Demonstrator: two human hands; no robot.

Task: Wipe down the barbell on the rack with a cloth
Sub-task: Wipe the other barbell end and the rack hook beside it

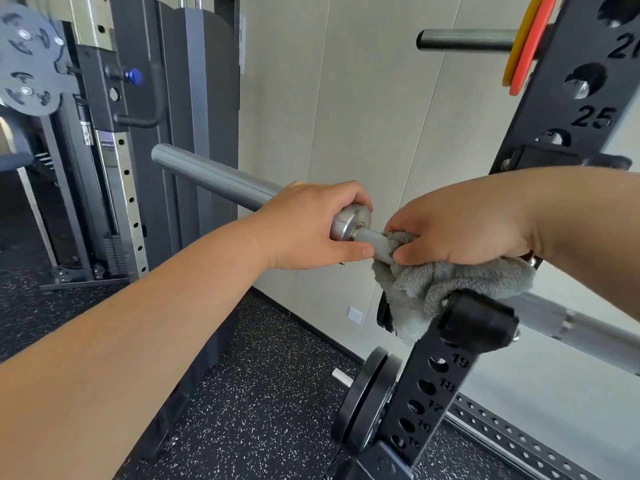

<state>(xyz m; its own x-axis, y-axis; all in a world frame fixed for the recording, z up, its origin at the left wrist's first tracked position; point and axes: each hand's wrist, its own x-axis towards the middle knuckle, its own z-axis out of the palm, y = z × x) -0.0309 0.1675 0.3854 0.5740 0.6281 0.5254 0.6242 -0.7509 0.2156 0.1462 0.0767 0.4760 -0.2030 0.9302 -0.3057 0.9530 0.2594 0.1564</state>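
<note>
The steel barbell (214,176) lies across the black rack upright (446,368), its thick sleeve pointing up and to the left. My left hand (308,226) grips the sleeve at its collar. Just to the right, my right hand (460,230) holds a grey fluffy cloth (433,285) wrapped round the thin shaft. Part of the cloth hangs down over the black rack hook (481,320). Further right the knurled shaft (588,330) runs out of view.
Black weight plates (367,396) are stored low on the upright. A yellow and an orange plate (526,46) sit on a storage peg at the top right. A cable machine (114,140) stands at the left. Speckled black rubber floor lies below, a pale wall behind.
</note>
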